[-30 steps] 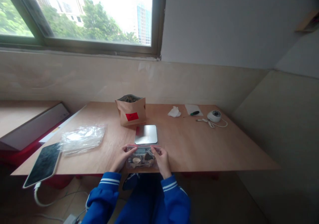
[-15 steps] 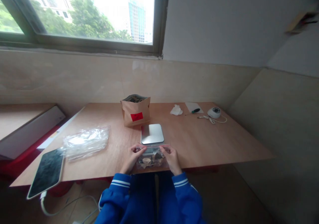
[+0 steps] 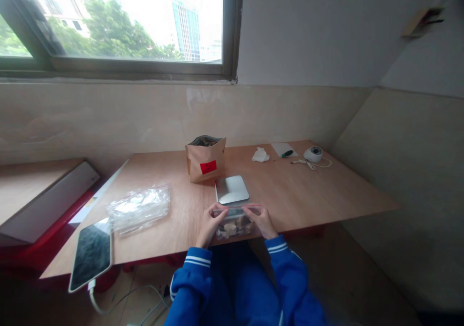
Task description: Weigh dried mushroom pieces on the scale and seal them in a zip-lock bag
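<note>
Left hand [image 3: 208, 223] and right hand [image 3: 261, 221] both pinching the top strip of a small clear zip bag [image 3: 235, 223] at the near edge of the tabletop [image 3: 319, 190], probably to press the seal along its length. Brownish pieces inside. Just behind, a silver scale [image 3: 232, 189], then an open brown paper pouch [image 3: 206, 158] standing upright. Red label on the pouch, writing too small to read.
</note>
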`<state>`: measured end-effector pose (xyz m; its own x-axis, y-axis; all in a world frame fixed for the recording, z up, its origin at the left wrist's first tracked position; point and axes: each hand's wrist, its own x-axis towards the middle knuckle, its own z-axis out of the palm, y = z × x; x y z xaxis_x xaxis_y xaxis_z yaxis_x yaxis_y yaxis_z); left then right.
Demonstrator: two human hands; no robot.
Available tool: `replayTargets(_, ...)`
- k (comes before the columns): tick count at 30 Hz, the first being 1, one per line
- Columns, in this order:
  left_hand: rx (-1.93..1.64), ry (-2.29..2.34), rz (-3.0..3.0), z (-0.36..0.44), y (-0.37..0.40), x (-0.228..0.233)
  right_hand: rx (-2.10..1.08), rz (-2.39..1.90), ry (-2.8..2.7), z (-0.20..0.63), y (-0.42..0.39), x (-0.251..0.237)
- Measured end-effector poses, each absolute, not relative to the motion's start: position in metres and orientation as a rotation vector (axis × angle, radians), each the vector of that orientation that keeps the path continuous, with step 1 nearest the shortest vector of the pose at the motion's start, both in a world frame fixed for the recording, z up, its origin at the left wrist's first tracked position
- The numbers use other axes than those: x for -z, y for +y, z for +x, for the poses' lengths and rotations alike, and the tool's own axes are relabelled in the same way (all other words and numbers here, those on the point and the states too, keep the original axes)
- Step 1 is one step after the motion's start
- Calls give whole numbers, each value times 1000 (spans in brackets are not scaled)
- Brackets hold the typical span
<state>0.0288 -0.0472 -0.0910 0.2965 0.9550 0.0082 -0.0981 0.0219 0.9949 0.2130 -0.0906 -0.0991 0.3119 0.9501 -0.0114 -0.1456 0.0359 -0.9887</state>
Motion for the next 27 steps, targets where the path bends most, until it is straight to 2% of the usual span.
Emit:
replayTargets(19, -1000, 968, 1382, 34, -53, 88, -1147, -1104, -1042, 219, -90, 105)
replayTargets(27, -1097, 992, 1449, 36, -56, 83, -941, -1155, -1135, 215, -91, 104)
